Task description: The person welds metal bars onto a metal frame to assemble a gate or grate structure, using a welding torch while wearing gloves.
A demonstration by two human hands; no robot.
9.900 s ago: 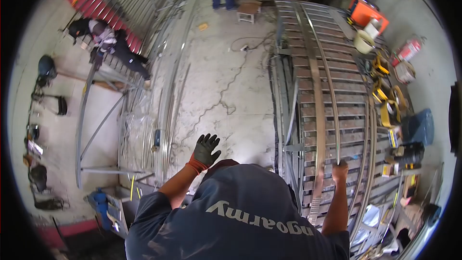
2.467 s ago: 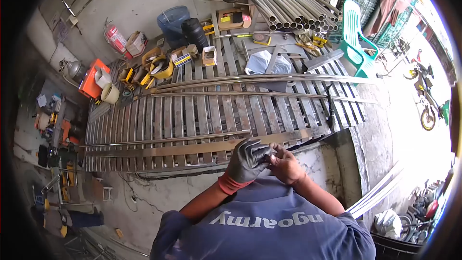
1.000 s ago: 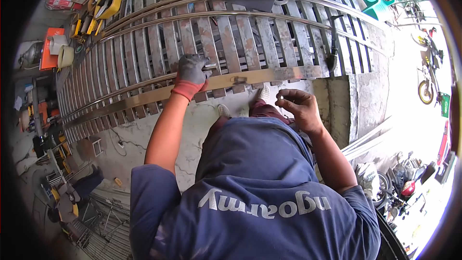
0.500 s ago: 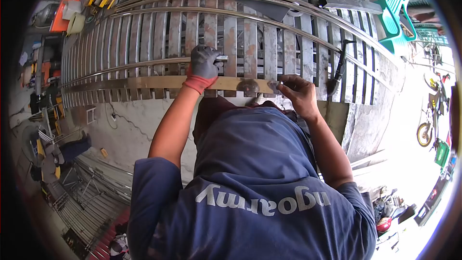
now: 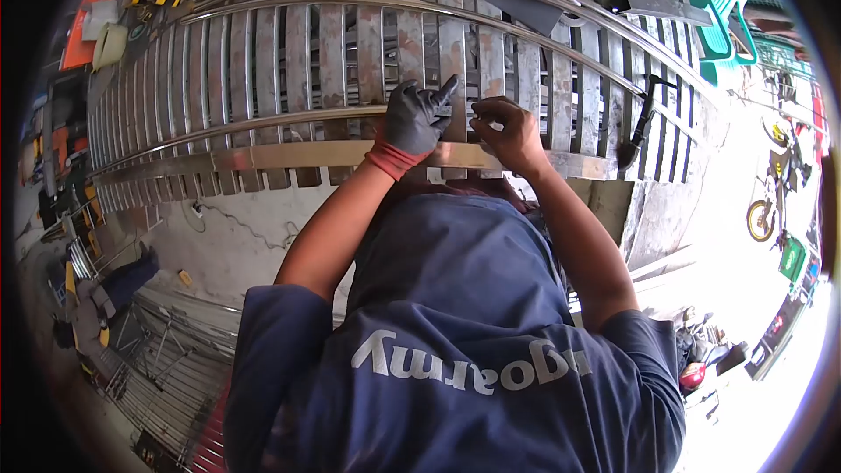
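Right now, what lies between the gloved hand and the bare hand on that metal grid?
In the head view, only a narrow stretch of grid slats separates the gloved left hand from the bare right hand; the thin round rod ends there, under the gloved fingers.

I see a dark grey glove [image 5: 415,116] with a red cuff, silvery rails [image 5: 263,156] over rust-streaked grey slats [image 5: 333,52], and a turquoise chair [image 5: 731,0] beyond those slats.

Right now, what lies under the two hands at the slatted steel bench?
Rusty flat slats and a thin steel rod lie under the gloved left hand. Whatever the bare right hand pinches is hidden by its fingers.
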